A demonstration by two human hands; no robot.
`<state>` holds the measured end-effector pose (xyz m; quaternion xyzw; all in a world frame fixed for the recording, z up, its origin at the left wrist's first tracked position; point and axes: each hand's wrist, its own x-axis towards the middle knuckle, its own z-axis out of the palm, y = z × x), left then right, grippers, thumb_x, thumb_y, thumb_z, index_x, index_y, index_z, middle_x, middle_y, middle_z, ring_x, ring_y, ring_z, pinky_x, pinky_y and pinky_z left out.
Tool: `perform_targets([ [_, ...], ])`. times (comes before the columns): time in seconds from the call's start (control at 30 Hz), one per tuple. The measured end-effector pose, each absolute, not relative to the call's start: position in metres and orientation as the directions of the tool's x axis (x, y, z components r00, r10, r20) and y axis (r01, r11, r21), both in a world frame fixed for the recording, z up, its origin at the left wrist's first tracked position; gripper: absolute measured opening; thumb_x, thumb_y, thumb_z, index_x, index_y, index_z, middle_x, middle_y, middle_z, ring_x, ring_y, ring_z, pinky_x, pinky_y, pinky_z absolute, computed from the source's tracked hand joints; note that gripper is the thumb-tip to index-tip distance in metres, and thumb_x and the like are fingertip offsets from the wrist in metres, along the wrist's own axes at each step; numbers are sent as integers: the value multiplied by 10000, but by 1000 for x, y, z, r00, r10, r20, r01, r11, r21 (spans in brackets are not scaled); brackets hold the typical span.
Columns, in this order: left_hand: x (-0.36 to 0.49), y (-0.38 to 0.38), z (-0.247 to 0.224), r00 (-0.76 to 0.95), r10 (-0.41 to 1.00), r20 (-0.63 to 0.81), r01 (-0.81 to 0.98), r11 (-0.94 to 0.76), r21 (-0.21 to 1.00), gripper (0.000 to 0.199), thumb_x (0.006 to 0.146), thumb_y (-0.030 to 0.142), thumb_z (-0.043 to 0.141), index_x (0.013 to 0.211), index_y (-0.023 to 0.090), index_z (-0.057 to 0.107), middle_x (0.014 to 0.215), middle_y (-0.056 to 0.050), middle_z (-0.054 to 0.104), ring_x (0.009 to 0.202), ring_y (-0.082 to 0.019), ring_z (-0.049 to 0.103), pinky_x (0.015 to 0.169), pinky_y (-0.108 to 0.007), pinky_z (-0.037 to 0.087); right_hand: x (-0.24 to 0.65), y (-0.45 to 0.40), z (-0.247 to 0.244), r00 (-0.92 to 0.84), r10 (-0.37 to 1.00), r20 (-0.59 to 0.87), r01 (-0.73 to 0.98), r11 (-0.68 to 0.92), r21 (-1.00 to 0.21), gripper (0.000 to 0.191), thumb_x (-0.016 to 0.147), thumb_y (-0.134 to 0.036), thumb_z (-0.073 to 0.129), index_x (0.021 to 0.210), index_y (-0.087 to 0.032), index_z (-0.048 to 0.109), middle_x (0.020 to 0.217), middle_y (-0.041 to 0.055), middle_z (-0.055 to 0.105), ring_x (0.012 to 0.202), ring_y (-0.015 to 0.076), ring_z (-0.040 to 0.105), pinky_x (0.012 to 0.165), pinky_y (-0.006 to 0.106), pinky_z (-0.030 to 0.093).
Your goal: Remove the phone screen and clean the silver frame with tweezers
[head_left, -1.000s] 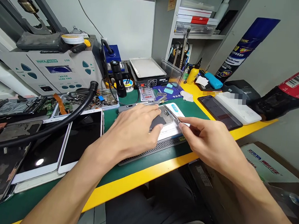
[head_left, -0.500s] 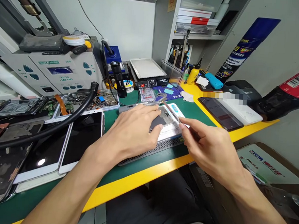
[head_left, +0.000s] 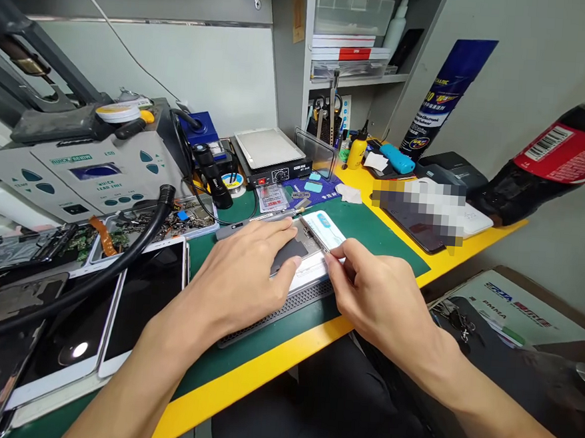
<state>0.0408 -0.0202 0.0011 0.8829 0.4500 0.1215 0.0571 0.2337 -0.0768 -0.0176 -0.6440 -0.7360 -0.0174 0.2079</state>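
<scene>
Opened phone body [head_left: 306, 248] lies on a perforated grey stand [head_left: 286, 307], near the middle of the front edge of the table [head_left: 260, 391]. Your left hand [head_left: 246, 269] is laid across its left part, thumb apart from the fingers, gripping nothing that shows. Your right hand [head_left: 373, 275] has thumb and forefinger clamped on thin metal tweezers [head_left: 316, 238], which slant over the phone body; whether their tips touch it, you cannot tell. Toward the table's left rear corner you have a rework station [head_left: 82, 177], and by the rear edge a flat-topped heating plate [head_left: 270, 148].
</scene>
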Motion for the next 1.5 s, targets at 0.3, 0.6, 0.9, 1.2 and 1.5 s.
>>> perform_targets([
  [0.3,41,-20,2,570,807,151,782,-590,201,531,977,428,455,1435,183,570,1513,-31,553,1419,-257,480,1212,-475,392,240,-75,-14,-100,937,334,956,184,-230,190,978,-269,485,809,-208,546,526,-21,531,450,144,427,525,308,170],
  [0.6,43,-19,4,564,812,150,788,-583,197,530,974,428,447,1425,185,583,1508,-32,558,1415,-269,487,1211,-488,393,243,-71,-12,-70,952,298,934,167,-316,171,960,-273,518,801,-220,550,541,-27,523,473,142,384,536,310,183],
  [0.9,40,-20,4,569,812,127,782,-582,221,546,978,453,453,1444,190,562,1541,-37,520,1444,-265,455,1239,-493,342,244,-69,-6,-51,969,242,889,155,-431,194,943,-259,526,752,-226,539,528,-48,458,490,136,283,536,303,203],
  [1.2,41,-21,3,566,812,139,785,-583,209,529,981,440,450,1432,192,574,1520,-40,545,1424,-268,478,1226,-477,367,260,-71,-8,46,979,200,730,104,-675,222,984,-354,540,826,-218,617,619,-41,611,524,130,478,516,275,290],
  [1.5,35,-19,5,601,794,96,753,-602,264,470,1012,425,420,1439,273,543,1574,9,478,1475,-220,399,1258,-479,313,261,-83,-8,-20,991,131,756,101,-647,164,993,-335,520,907,-236,619,607,-57,596,502,128,433,511,278,284],
])
